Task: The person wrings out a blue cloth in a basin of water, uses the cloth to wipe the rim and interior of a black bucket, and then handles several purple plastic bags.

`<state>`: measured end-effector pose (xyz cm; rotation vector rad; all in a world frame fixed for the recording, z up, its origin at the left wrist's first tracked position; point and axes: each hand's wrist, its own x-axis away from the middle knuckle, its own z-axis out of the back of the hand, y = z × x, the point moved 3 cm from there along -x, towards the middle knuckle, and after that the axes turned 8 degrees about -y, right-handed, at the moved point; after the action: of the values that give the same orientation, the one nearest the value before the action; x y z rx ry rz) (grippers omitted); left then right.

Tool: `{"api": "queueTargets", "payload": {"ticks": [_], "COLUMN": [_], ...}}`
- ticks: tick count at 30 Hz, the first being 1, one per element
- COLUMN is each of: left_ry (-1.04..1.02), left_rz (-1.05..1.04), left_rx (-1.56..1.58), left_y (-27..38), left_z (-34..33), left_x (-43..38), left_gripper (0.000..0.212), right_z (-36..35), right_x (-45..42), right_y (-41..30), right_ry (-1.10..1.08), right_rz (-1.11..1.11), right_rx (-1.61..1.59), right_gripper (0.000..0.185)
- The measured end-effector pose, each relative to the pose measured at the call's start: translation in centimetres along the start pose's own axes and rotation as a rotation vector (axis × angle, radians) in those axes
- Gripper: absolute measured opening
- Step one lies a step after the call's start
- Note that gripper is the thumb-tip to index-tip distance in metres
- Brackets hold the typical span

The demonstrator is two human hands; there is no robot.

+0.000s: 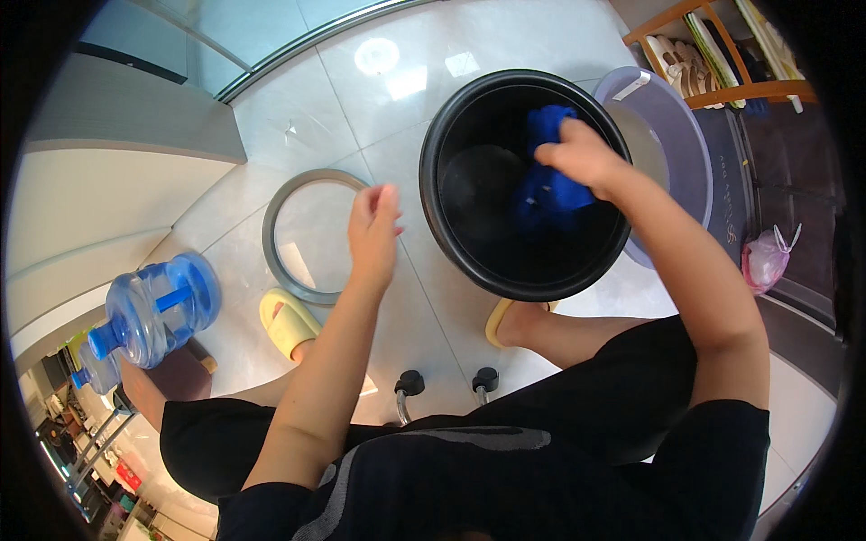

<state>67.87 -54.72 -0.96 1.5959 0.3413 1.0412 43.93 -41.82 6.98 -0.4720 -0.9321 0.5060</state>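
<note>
My right hand grips a bunched blue cloth inside a round black bucket. The cloth hangs down along the bucket's inner right side, its lower part blurred. My left hand is held in the air left of the bucket, fingers loosely curled with nothing seen in them. Behind that hand a grey ring lies flat on the tiled floor. A purple basin stands right of the bucket and is partly covered by it; whether the basin holds water I cannot tell.
Large blue water bottles are at the left. A wooden shoe rack stands at the upper right, above a tied pink plastic bag. Chair casters and yellow slippers are near me. A glass door track crosses the far floor.
</note>
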Motion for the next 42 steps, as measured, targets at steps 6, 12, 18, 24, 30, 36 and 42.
{"api": "queueTargets", "payload": {"ticks": [6, 12, 18, 24, 30, 36, 42], "left_ry": [-0.088, -0.086, -0.018, 0.036, 0.050, -0.034, -0.053], "left_rz": [-0.119, -0.100, -0.200, -0.343, -0.462, -0.411, -0.392], "left_rx": [0.000, -0.081, -0.240, -0.326, -0.381, -0.481, -0.494], "left_y": [5.2, 5.3, 5.1, 4.7, 5.6, 6.2, 6.4], "left_z": [-4.6, -4.2, -2.8, -2.5, -1.4, -1.3, -0.9], "left_x": [-0.2, 1.2, 1.4, 1.3, 1.0, 0.6, 0.6], "left_gripper": [0.035, 0.034, 0.046, 0.049, 0.052, 0.052, 0.051], "right_z": [-6.2, -10.2, -14.4, -19.6, -20.3, -18.6, -15.0], "right_x": [-4.7, -10.9, -9.9, -9.6, -7.4, -8.4, -10.0], "right_y": [1.2, 7.1, 5.4, 5.1, 7.7, 8.2, 6.2], "right_ry": [-0.508, -0.622, -0.250, -0.457, -0.834, -0.909, -0.568], "right_rz": [-0.245, -0.244, -0.233, 0.036, 0.423, 0.653, 0.616], "right_rx": [0.886, 0.853, 0.624, 0.815, 1.172, 1.305, 1.370], "right_gripper": [0.064, 0.065, 0.065, 0.053, 0.039, 0.029, 0.057]}}
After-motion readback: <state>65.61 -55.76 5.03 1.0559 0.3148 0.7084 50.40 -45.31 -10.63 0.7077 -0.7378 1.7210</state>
